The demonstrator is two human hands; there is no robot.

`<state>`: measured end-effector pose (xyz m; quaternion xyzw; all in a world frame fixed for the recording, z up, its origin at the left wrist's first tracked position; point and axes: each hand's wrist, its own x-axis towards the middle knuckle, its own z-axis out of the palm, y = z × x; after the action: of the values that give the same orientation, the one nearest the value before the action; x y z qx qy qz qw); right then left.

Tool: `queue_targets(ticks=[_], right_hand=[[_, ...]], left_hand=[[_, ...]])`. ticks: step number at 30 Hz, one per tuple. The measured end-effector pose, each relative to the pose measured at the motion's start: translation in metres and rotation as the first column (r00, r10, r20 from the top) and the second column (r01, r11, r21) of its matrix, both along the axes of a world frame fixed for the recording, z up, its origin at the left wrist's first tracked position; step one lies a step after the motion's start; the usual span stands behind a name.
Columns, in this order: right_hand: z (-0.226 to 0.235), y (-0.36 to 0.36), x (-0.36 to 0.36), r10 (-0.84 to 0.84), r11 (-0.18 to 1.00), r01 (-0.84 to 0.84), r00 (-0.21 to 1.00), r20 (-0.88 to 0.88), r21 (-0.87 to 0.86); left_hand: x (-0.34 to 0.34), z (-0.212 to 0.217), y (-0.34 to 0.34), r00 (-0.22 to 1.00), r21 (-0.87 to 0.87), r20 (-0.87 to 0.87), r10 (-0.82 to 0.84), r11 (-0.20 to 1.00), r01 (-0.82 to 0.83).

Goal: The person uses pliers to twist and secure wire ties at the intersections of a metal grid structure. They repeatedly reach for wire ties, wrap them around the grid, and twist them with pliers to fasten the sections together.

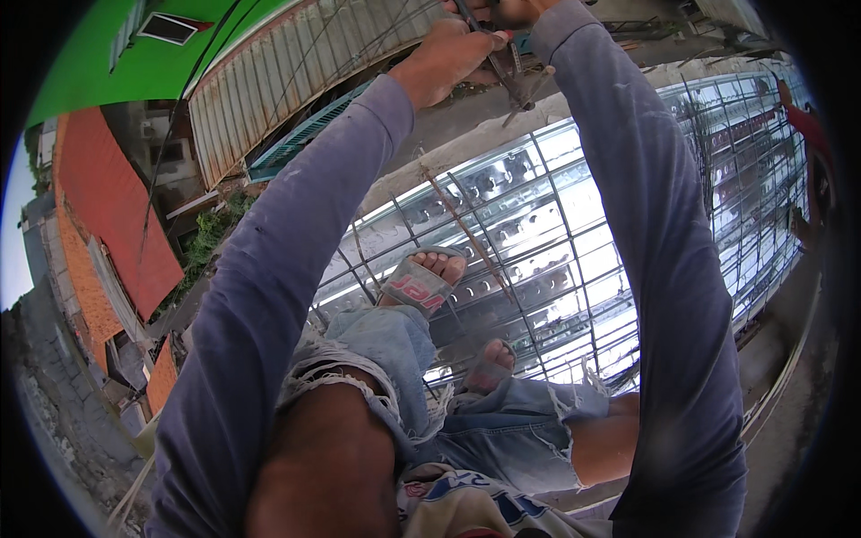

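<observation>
At the top of the view, my left hand [446, 58] is closed, its thumb and fingers pressed against a dark, narrow metal piece [508, 79]. This piece slants down over the edge of a rough concrete ledge [466, 143]; its exact kind is unclear. My right hand [516, 11] is beside it, bent inward and partly cut off by the upper edge. Its fingers look curled, but what they hold is hidden. A small red spot shows between the hands. Below them spreads a grid of thin steel bars [567, 235] over shiny corrugated metal sheets [529, 193].
My sandalled feet [426, 282] stand on the steel grid. A loose rusty rod [466, 229] lies across it. Beyond the ledge, far below, are a rusty corrugated roof [260, 99], a red roof [112, 202] and a green surface [90, 63]. Cables hang at left. Another person's red sleeve [807, 125] shows at far right.
</observation>
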<state>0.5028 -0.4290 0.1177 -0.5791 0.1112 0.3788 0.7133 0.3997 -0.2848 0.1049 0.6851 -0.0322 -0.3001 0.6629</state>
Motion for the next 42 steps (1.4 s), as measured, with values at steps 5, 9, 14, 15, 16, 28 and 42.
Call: queue_targets(ticks=[5, 9, 14, 15, 16, 28, 42], right_hand=[[-0.014, 0.014, -0.008, -0.136, 0.98, 0.155, 0.98, 0.146, -0.126], [-0.001, 0.004, -0.03, -0.19, 0.97, 0.216, 0.961, 0.202, -0.114], [0.007, 0.013, -0.04, -0.208, 0.965, 0.25, 0.916, 0.344, -0.082], [0.009, 0.011, -0.047, -0.238, 0.958, 0.279, 0.903, 0.357, -0.067], [0.011, 0.008, -0.052, -0.24, 0.959, 0.278, 0.899, 0.367, -0.052], [0.054, 0.009, -0.155, -0.324, 0.929, 0.371, 0.806, 0.496, 0.004], [0.037, 0.01, -0.113, -0.192, 0.933, 0.32, 0.832, 0.52, -0.167]], left_hand=[[0.004, -0.012, -0.011, 0.974, -0.327, -0.221, -0.054, 0.945, -0.022], [-0.018, -0.003, -0.03, 0.948, -0.212, -0.257, 0.189, 0.946, -0.245], [-0.033, -0.01, -0.034, 0.945, -0.247, -0.1, 0.311, 0.912, -0.326], [-0.039, -0.006, -0.037, 0.949, -0.216, -0.089, 0.304, 0.924, -0.316], [-0.045, -0.002, -0.041, 0.952, -0.185, -0.079, 0.296, 0.934, -0.306], [-0.117, -0.017, -0.032, 0.941, -0.033, 0.294, 0.166, 0.986, -0.164], [-0.055, -0.042, -0.043, 0.99, -0.347, -0.103, 0.096, 0.93, -0.126]])
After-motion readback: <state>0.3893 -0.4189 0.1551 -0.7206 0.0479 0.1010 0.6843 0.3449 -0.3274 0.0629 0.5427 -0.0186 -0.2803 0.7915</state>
